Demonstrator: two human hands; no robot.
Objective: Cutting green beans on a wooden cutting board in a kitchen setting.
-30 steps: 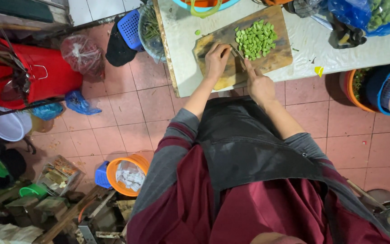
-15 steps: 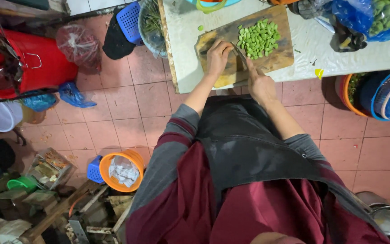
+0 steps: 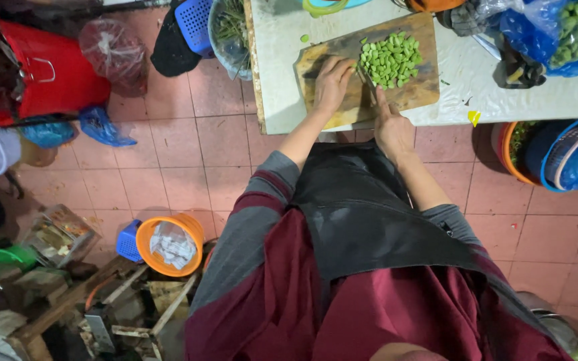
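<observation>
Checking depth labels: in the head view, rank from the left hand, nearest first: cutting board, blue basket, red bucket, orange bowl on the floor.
1. Cutting board: under the left hand, touching.
2. Blue basket: on the floor just past the table edge, image left.
3. Red bucket: farther along the same side.
4. Orange bowl: low on the floor, beside the person's elbow; about as far as the bucket, too close to call.

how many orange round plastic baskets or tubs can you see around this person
2: one orange round plastic basket on the tiled floor at lower left, holding white scraps; one orange round tub under the table's right end, mostly hidden. Others may be hidden.
</observation>
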